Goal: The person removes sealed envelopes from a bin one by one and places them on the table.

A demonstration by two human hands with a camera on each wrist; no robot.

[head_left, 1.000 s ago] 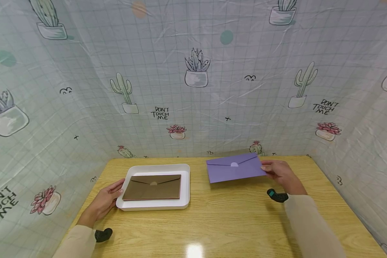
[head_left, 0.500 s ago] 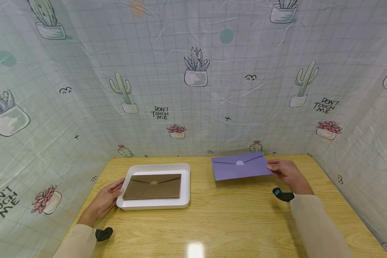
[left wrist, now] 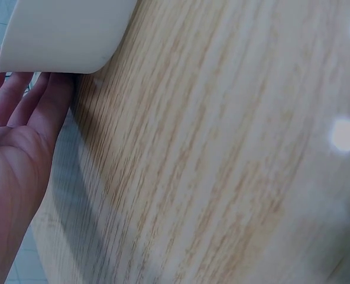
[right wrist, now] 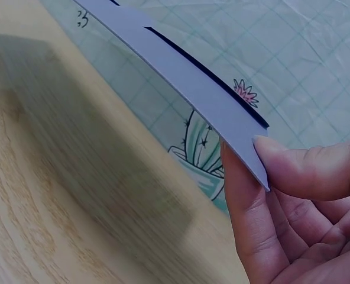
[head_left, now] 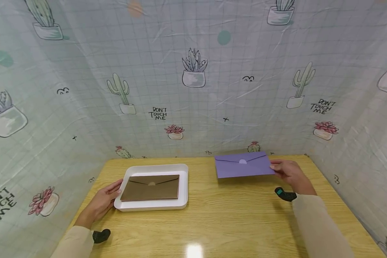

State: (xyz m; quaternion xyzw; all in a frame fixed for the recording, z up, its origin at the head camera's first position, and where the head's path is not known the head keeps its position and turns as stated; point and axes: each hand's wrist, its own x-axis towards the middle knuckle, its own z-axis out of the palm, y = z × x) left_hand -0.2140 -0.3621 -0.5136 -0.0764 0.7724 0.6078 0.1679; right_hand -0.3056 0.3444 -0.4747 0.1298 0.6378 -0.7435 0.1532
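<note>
over the right side of the bench [head_left: 225, 222], purple envelope [head_left: 242, 166] is raised clear of the wood, its right end pinched between thumb and fingers of the right hand [head_left: 290, 173]. well apart, white tray [head_left: 151, 205] holds a brown envelope [head_left: 151, 190]; left hand [head_left: 101, 202] touches the tray's left end, fingertips partly hidden, can't tell if gripping.

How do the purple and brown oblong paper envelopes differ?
The purple oblong paper envelope is pinched by the right hand; the brown oblong paper envelope lies in the white rectangular tray. The purple envelope is held above the wooden table; the brown envelope rests flat. Both bear a paler half-round tab.
</note>
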